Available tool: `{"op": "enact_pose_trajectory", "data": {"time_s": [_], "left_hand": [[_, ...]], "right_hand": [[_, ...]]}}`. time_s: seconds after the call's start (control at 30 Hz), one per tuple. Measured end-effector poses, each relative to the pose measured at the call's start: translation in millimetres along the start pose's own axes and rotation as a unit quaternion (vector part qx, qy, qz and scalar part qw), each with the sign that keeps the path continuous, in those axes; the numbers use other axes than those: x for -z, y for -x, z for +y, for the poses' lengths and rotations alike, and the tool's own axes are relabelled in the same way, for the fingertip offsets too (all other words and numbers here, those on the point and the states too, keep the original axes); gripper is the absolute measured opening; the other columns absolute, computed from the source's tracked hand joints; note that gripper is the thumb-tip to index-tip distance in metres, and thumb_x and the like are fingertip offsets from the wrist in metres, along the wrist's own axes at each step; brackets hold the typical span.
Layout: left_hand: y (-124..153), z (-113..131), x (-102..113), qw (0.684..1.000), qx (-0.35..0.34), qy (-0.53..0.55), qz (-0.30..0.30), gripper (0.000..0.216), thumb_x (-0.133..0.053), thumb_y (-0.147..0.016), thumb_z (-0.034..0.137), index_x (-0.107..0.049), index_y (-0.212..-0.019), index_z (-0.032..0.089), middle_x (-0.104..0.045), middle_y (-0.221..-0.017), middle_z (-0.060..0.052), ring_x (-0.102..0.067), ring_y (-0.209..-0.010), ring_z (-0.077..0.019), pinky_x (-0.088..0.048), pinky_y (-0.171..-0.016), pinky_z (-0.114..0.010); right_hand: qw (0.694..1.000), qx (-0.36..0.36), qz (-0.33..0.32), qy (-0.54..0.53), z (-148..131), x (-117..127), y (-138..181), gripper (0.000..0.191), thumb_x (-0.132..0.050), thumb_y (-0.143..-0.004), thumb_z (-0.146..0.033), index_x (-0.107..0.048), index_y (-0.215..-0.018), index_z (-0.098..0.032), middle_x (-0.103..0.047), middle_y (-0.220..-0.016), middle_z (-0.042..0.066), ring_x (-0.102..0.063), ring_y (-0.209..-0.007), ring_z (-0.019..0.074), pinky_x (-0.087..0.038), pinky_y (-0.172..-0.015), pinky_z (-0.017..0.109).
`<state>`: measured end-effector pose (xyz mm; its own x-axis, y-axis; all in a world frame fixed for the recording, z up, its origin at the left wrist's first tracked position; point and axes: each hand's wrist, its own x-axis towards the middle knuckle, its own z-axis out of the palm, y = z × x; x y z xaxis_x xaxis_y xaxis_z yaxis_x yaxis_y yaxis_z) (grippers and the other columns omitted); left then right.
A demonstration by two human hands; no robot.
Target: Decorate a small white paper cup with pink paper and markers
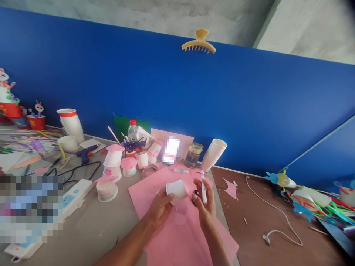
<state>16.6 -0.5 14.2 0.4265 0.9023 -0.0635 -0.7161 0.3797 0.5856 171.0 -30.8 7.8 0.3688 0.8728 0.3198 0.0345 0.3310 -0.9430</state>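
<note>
White paper cup (175, 192) over pink paper (185, 240), left hand (161, 207) with grip closed around its side, some fingers hidden, right hand (206, 208) also over the paper, grip closed on a white pen (204, 190), dark thing (195, 192) by its thumb unclear.

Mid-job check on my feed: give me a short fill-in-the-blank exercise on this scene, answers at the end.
1. The left hand holds a ____ paper cup.
2. The paper sheets beneath both hands are ____.
3. The clear bottle at the back has a ____ cap.
4. The hair clip sits at the top edge of the ____ partition.

Missing words: white; pink; red; blue.
</note>
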Motion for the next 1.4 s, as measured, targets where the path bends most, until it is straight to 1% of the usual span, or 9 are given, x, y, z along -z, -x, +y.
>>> {"op": "enact_pose_trajectory", "data": {"time_s": [0.13, 0.3, 0.4, 0.63, 0.83, 1.0, 1.1, 1.23, 1.4], "left_hand": [[-0.8, -0.9, 0.7, 0.999, -0.020, -0.028, 0.007, 0.034, -0.076, -0.068, 0.018, -0.070, -0.101, 0.017, -0.071, -0.098, -0.007, -0.062, -0.089, -0.0181, -0.045, -0.081, -0.026], [2.5, -1.4, -5.4, 0.996, -0.031, -0.079, -0.003, 0.043, -0.077, -0.067, 0.022, -0.068, -0.108, 0.018, -0.070, -0.105, -0.008, -0.060, -0.098, -0.0234, -0.044, -0.084, -0.030], [6.3, -1.6, -8.2, 0.997, -0.012, -0.071, -0.015, 0.039, -0.074, -0.072, 0.028, -0.068, -0.109, 0.016, -0.070, -0.107, -0.011, -0.059, -0.104, -0.0271, -0.043, -0.089, -0.034], [7.9, -1.8, -6.4, 0.995, 0.033, 0.046, -0.079, 0.040, -0.053, -0.087, 0.034, -0.062, -0.120, 0.013, -0.064, -0.121, -0.013, -0.053, -0.118, -0.0293, -0.031, -0.106, -0.043], [8.0, -1.8, -6.3, 0.994, 0.036, 0.037, -0.094, 0.045, -0.057, -0.086, 0.028, -0.055, -0.128, 0.013, -0.064, -0.121, -0.015, -0.053, -0.119, -0.0309, -0.029, -0.108, -0.046], [7.8, -4.0, -5.3, 0.993, 0.026, 0.026, -0.108, 0.043, -0.059, -0.085, 0.029, -0.059, -0.123, 0.011, -0.065, -0.119, -0.016, -0.052, -0.120, -0.0319, -0.028, -0.109, -0.046], [7.7, -4.4, -4.6, 0.993, 0.023, 0.028, -0.111, 0.038, -0.061, -0.084, 0.030, -0.064, -0.117, 0.011, -0.066, -0.117, -0.016, -0.052, -0.120, -0.0321, -0.028, -0.109, -0.047], [7.7, -3.7, -4.5, 0.995, 0.016, 0.027, -0.094, 0.034, -0.064, -0.082, 0.033, -0.068, -0.108, 0.011, -0.068, -0.112, -0.015, -0.054, -0.117, -0.0323, -0.030, -0.108, -0.047], [6.8, -4.4, -3.2, 0.996, 0.011, 0.019, -0.086, 0.032, -0.064, -0.082, 0.033, -0.070, -0.105, 0.012, -0.069, -0.108, -0.014, -0.055, -0.114, -0.0307, -0.031, -0.107, -0.046]], "right_hand": [[0.999, -0.023, -0.012, -0.042, 3.0, -2.6, 0.7, 0.059, -0.065, -0.078, -0.047, -0.042, -0.130, -0.031, -0.056, -0.131, 0.010, -0.048, -0.126, 0.0287, -0.046, -0.093, 0.045], [1.000, -0.009, -0.010, 0.028, -1.8, -11.1, 4.8, 0.055, -0.064, -0.079, -0.046, -0.046, -0.128, -0.028, -0.057, -0.128, 0.011, -0.049, -0.123, 0.0279, -0.046, -0.091, 0.044], [0.999, -0.012, 0.001, 0.032, -3.3, -13.8, 5.1, 0.054, -0.064, -0.078, -0.047, -0.048, -0.125, -0.026, -0.060, -0.124, 0.011, -0.051, -0.119, 0.0276, -0.044, -0.094, 0.045], [0.992, -0.109, 0.022, -0.065, 2.5, -11.7, 1.4, 0.051, -0.065, -0.077, -0.047, -0.052, -0.122, -0.026, -0.063, -0.120, 0.008, -0.056, -0.114, 0.0275, -0.044, -0.095, 0.046], [0.983, -0.129, 0.012, -0.133, 3.5, -12.9, -0.4, 0.048, -0.064, -0.078, -0.047, -0.054, -0.119, -0.024, -0.066, -0.115, 0.010, -0.062, -0.106, 0.0277, -0.050, -0.088, 0.043], [0.983, -0.135, 0.025, -0.122, 7.0, -13.1, -0.1, 0.051, -0.066, -0.077, -0.047, -0.053, -0.121, -0.023, -0.066, -0.113, 0.009, -0.062, -0.102, 0.0262, -0.052, -0.083, 0.039], [0.988, -0.123, 0.031, -0.092, 8.8, -12.0, 1.4, 0.054, -0.068, -0.075, -0.047, -0.054, -0.122, -0.025, -0.064, -0.117, 0.007, -0.060, -0.107, 0.0256, -0.051, -0.085, 0.039], [0.994, -0.097, 0.005, -0.055, 6.6, -10.0, 3.5, 0.057, -0.072, -0.072, -0.041, -0.053, -0.125, -0.027, -0.058, -0.128, 0.006, -0.052, -0.119, 0.0258, -0.048, -0.093, 0.040], [0.997, -0.070, -0.012, -0.037, 4.6, -10.1, 4.5, 0.062, -0.073, -0.071, -0.037, -0.053, -0.128, -0.028, -0.060, -0.124, 0.006, -0.054, -0.117, 0.0268, -0.051, -0.092, 0.041]]}}
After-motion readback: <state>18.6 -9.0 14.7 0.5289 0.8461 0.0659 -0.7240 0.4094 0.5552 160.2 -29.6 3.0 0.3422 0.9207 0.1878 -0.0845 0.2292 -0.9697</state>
